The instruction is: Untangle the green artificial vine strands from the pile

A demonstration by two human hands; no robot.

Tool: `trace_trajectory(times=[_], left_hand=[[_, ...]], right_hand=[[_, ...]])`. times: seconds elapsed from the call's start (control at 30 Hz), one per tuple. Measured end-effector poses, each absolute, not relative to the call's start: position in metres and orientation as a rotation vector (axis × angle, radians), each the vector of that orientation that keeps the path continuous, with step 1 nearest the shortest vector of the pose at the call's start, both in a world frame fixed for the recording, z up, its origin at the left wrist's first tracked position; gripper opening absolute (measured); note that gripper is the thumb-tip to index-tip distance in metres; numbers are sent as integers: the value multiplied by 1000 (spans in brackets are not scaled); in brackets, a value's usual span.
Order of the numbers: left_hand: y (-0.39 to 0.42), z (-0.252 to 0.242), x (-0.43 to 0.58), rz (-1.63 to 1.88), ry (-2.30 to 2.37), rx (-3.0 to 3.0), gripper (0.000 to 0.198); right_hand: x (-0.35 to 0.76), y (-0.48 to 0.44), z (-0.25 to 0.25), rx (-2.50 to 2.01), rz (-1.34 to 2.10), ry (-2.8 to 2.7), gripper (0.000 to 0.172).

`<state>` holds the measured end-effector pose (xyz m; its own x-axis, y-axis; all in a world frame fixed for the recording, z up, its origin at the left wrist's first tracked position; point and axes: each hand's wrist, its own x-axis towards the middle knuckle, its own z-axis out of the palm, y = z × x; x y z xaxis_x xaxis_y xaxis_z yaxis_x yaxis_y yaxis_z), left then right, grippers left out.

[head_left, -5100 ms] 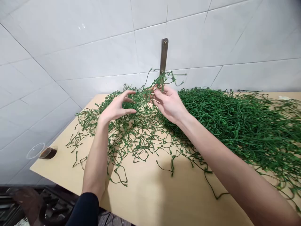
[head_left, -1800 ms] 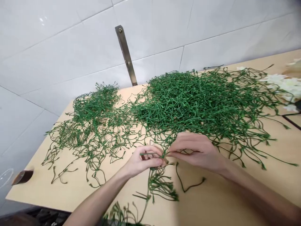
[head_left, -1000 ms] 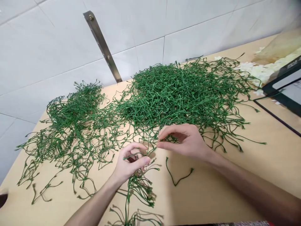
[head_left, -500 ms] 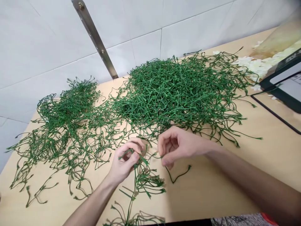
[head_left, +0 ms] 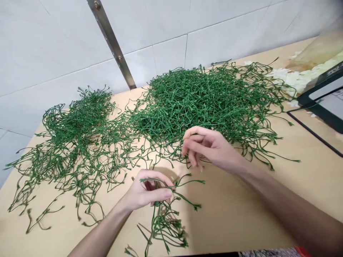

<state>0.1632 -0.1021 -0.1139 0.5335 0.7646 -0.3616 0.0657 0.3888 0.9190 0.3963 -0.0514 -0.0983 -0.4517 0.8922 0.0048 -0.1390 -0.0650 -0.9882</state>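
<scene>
Letting go, the right hand rises empty and loosely curled toward the centre pile, leaving the left hand pinching the bunch alone

I have one view only, from the head camera: it looks forward and down, close over the table, toward the tiled wall.
</scene>
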Motion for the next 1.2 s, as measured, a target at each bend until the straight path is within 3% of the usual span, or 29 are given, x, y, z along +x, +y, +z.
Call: trace_trajectory(times=[0.13,0.3,0.43,0.73,0.97,1.1,1.2], left_hand=[[-102,-112,167,557,937,1108,30],[-100,-112,171,658,919,1330,19],[-101,-110,174,688,842,1406,14],[-105,-105,167,412,771,1548,36],[-103,-109,163,298,637,1419,55],[-102,-113,159,198,599,1255,58],[-101,-114,156,196,566,1132,58]], right_hand=[[395,-60,-94,-731,1408,-1750,18],[384,-77,-104,-678,1650,-1997,26],[381,-81,-107,-655,1645,-2135,23],[384,-78,-98,-683,1730,-2249,18],[374,-83,-112,-405,1820,-2073,34],[369,-84,-118,-212,1859,-1923,32],[370,-81,-111,-173,1881,-1880,41]])
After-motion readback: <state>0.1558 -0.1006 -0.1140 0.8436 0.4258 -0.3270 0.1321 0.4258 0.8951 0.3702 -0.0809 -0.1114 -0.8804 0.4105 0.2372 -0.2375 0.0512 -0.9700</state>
